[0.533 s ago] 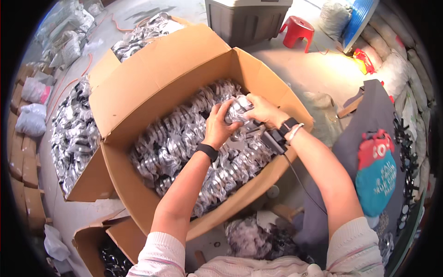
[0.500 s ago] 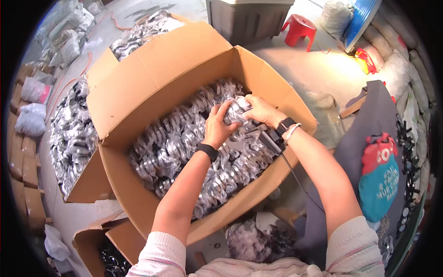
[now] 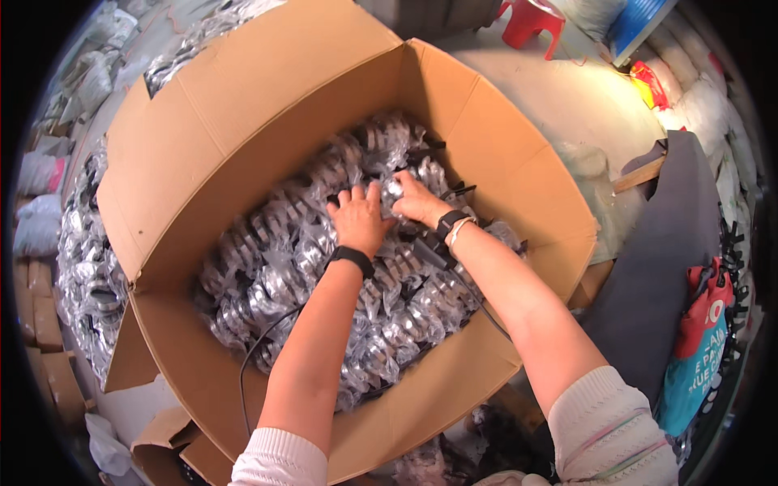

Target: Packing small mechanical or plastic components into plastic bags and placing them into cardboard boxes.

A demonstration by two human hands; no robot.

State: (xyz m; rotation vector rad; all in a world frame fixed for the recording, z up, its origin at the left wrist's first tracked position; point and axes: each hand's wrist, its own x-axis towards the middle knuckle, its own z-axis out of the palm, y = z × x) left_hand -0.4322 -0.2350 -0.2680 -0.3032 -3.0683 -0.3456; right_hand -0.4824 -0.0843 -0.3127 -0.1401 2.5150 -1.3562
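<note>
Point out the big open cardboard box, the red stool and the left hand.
Big open cardboard box [image 3: 496, 154]: head view, inner face of its right wall.
Red stool [image 3: 532, 24]: head view, on its side below the seat.
Left hand [image 3: 359, 222]: head view, back of the hand.

A red plastic stool [image 3: 532, 26] stands on a pale grey floor [image 3: 515, 93], brightly lit toward the right beside piled whitish sacks [image 3: 703, 113]

Parts [image 3: 381, 352]: shiny, metal-looking | wrap [image 3: 312, 253]: clear, crinkled, glossy plastic | box [image 3: 498, 142]: matt brown cardboard, smooth panels, creased flap | stool [image 3: 531, 23]: smooth red plastic | sleeve [image 3: 604, 421]: ribbed knit cloth | draped sheet [image 3: 648, 275]: matt, dark grey, cloth-like | strip [image 3: 640, 174]: bare wood | cable [image 3: 245, 381]: smooth, black
</note>
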